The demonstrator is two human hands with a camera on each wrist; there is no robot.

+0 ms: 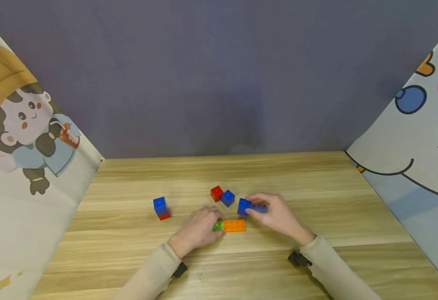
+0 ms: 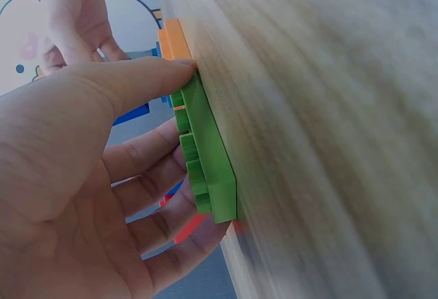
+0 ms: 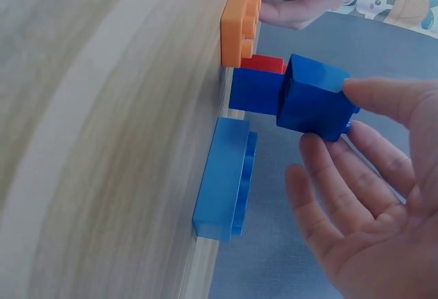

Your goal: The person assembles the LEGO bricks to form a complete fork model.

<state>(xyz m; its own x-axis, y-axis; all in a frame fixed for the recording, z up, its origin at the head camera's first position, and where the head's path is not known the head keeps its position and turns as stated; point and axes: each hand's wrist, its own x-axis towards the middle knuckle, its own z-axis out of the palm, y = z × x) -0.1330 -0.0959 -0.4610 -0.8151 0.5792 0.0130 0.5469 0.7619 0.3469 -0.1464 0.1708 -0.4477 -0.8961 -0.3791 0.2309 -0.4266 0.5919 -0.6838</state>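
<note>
Your right hand, partly curled, pinches a dark-blue block above the table, at two o'clock from the green brick your left hand grips. Positioning seems in hand; setting down would call for levelling its base.

A hand can pass between the stacked blue and red plastic bricks and the square red plastic brick. Between the left hand and the right hand, the rectangular orange plastic brick obstructs the way.

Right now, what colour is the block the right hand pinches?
The held block is blue, clearest in the right wrist view.
</note>
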